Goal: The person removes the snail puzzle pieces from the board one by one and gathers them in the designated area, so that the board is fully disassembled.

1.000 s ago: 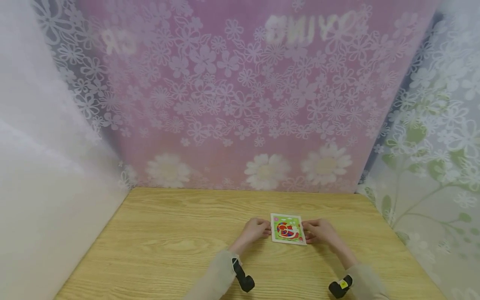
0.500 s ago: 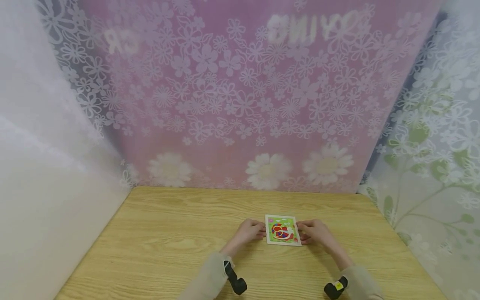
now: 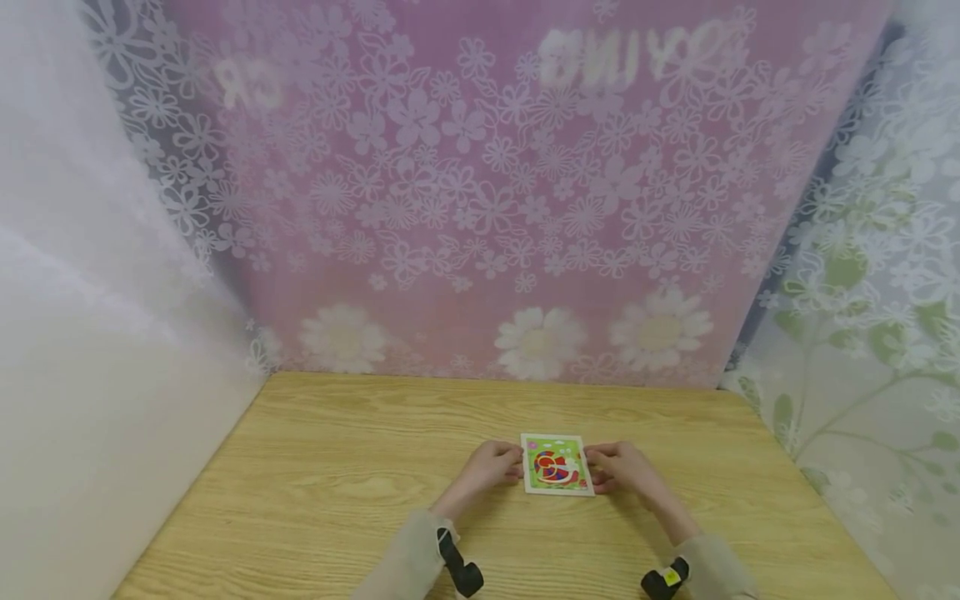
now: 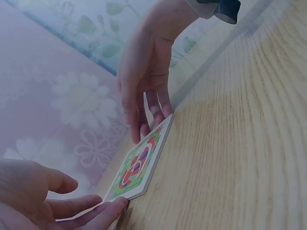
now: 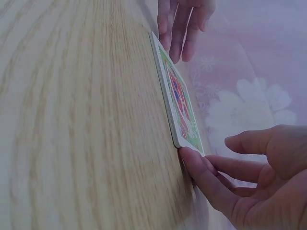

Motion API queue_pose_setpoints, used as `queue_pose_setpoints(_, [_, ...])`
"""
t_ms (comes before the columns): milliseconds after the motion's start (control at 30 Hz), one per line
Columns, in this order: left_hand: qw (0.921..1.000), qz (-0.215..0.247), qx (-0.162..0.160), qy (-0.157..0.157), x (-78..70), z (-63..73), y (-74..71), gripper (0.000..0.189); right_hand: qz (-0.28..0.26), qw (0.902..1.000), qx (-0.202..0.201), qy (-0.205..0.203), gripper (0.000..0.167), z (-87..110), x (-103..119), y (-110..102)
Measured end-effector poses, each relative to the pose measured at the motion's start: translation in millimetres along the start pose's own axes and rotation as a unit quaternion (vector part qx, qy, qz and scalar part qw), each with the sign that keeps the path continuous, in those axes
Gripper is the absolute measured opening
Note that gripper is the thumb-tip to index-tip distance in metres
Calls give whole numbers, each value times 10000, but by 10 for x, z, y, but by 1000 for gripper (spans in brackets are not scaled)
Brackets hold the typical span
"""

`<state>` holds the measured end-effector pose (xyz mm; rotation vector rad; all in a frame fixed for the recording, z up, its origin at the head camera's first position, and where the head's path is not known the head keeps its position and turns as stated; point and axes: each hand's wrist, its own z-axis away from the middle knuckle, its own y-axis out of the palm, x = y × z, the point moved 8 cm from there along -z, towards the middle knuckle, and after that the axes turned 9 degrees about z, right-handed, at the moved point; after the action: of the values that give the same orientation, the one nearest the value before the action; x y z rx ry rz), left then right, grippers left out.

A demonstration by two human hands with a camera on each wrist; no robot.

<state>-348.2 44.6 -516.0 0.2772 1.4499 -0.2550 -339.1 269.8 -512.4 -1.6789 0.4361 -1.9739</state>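
Note:
A flat, near-square puzzle board (image 3: 558,464) with a white frame shows a red and blue snail on green. It lies on the wooden table, between both hands. My left hand (image 3: 489,467) touches its left edge; in the left wrist view the fingertips (image 4: 117,203) press at the board's side with the thumb held apart. On the opposite edge, my right hand (image 3: 626,472) has its fingertips (image 5: 188,155) against the frame. The right thumb stands away from the board, and the right fingers are mostly straight.
The wood-grain table (image 3: 337,467) reaches back to a pink floral curtain (image 3: 450,208). A white panel (image 3: 112,333) rises on the left, and a leaf-patterned curtain (image 3: 885,350) hangs on the right. Black cameras sit on both wrists.
The puzzle board has slid left across the table, and slightly toward the person, with both hands moving along at its sides.

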Motion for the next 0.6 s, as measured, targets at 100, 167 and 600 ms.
queue_pose_setpoints(100, [10000,-67,-42,-24,-7,35,-38,34,-39,10000,37,-44,40,10,23,37])
queue_pose_setpoints(167, [9999,-58,-72,-55,0,53,-70,33,-68,9999,49,-72,40,20,43,63])
queue_pose_setpoints(600, [10000,13,-5,-20,30,148,-248,35,-231,9990,251,-285,41,36,174,229])
